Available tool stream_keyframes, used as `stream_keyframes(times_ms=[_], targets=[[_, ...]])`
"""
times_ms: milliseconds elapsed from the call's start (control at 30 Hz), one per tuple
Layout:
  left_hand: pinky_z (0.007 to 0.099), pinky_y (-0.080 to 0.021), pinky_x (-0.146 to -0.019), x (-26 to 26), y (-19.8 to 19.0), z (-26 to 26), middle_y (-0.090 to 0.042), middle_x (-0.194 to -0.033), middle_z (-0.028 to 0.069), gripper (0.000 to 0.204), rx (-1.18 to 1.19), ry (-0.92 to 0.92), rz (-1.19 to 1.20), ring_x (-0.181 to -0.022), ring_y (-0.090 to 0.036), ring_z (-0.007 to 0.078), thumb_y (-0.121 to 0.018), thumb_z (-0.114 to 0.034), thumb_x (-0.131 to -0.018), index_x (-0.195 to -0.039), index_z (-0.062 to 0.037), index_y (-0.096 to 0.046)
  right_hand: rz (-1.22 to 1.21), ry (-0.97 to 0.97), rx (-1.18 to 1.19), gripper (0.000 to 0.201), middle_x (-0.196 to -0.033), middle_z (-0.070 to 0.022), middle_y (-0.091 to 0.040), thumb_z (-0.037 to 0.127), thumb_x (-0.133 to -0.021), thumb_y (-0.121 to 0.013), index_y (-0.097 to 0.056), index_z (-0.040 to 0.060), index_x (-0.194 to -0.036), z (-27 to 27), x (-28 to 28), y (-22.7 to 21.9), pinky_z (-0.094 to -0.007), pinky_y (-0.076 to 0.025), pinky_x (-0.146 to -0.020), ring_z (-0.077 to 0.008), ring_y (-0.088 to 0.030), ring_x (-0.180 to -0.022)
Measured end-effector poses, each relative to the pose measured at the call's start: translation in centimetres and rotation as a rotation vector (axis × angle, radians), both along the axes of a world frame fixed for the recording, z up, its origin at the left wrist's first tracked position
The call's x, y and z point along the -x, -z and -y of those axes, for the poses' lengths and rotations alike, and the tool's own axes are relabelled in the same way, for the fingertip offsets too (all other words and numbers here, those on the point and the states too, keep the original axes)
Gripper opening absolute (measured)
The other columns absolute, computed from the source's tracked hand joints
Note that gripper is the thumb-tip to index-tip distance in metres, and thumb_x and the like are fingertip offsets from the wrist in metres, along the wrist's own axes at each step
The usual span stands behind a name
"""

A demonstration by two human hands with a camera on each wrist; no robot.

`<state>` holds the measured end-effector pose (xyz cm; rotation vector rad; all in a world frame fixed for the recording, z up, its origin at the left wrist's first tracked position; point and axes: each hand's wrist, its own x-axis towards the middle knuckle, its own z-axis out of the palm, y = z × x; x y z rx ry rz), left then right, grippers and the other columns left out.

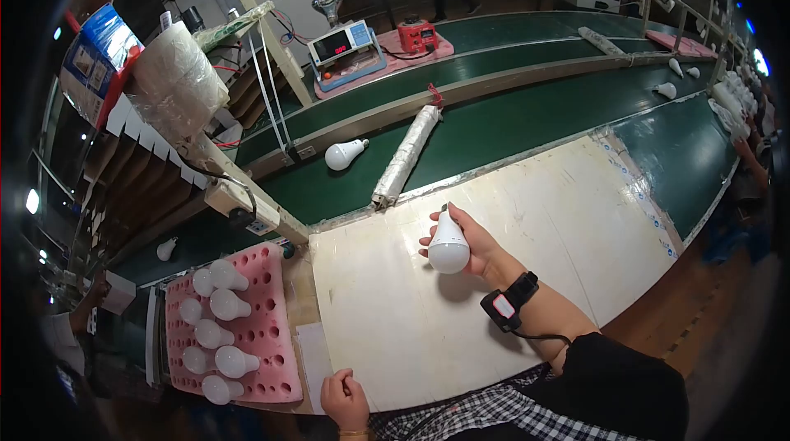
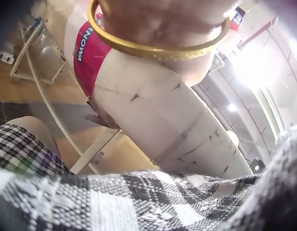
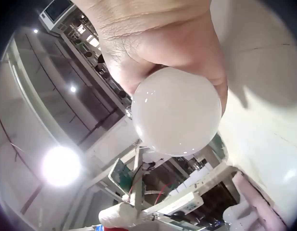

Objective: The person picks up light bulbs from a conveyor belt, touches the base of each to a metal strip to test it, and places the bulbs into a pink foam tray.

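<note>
My right grip [image 1: 482, 248] is clamped round a white bulb [image 1: 448, 255] above the pale desk [image 1: 378, 301], its rounded end turned toward the near side. My left grip [image 1: 343, 402], fingers loosely curled, is at the near edge, right of the pink tray [image 1: 288, 309] holding more bulbs [image 1: 237, 362].

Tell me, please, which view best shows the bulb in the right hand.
The head view, showing the bulb from dome to tapered neck. The right wrist view shows only its dome; the left wrist view, nothing identifiable as it.
</note>
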<state>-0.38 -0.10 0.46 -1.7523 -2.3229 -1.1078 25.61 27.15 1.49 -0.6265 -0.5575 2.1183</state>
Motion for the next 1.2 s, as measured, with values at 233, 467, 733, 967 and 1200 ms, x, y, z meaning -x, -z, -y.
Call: stream_keyframes(times_ms=[233,467,733,967,1200], targets=[[0.0355,-0.038,-0.053,0.5,1.7,0.1,-0.052,-0.068,0.0075,0.012,-0.001,-0.044,-0.016,-0.056,-0.047,0.0225,-0.057,0.002,-0.078,-0.085,-0.0035,-0.065,-0.074,-0.044,0.173,0.037,-0.103,-0.0142,-0.062,0.03,-0.099,-0.046,-0.046,0.0064,-0.128,0.6,1.7,0.8,-0.0452,-0.054,-0.092,-0.0313,-0.063,-0.108],[0.032,-0.037,-0.053,0.3,1.1,0.3,-0.053,-0.073,0.0083,0.012,0.086,-0.047,-0.019,-0.058,-0.046,0.0193,-0.054,0.003,-0.081,-0.088,-0.0012,-0.063,-0.01,-0.062,0.123,0.038,-0.102,-0.0123,-0.062,0.023,-0.098,-0.049,-0.043,0.0045,-0.13,0.8,1.6,0.7,-0.0417,-0.057,-0.081,-0.0285,-0.067,-0.094],[0.0316,-0.036,-0.053,0.4,1.3,0.3,-0.052,-0.073,0.008,0.012,0.051,-0.032,-0.006,-0.059,-0.045,0.0191,-0.054,0.003,-0.082,-0.09,-0.0012,-0.062,0.108,-0.04,-0.051,0.037,-0.097,-0.0108,-0.061,0.023,-0.097,-0.051,-0.042,0.004,-0.128,1.2,2.1,0.4,-0.0397,-0.057,-0.075,-0.0267,-0.068,-0.088],[0.0312,-0.036,-0.053,0.5,1.3,0.3,-0.052,-0.074,0.0081,0.011,0.04,-0.024,0.001,-0.058,-0.045,0.0186,-0.055,0.003,-0.082,-0.09,-0.0007,-0.062,-0.037,-0.067,0.104,0.039,-0.098,-0.0118,-0.061,0.022,-0.095,-0.05,-0.041,0.0044,-0.13,1.1,1.7,0.2,-0.0401,-0.057,-0.077,-0.0272,-0.068,-0.089],[0.0312,-0.037,-0.053,0.6,1.6,0.3,-0.052,-0.074,0.0077,0.012,0.032,-0.02,0.003,-0.059,-0.045,0.0184,-0.055,0.003,-0.082,-0.09,-0.0008,-0.063,-0.004,-0.042,0.043,0.045,-0.102,-0.0145,-0.061,0.02,-0.092,-0.05,-0.039,0.0061,-0.133,0.8,1.8,1.2,-0.0424,-0.057,-0.078,-0.0302,-0.067,-0.093]])
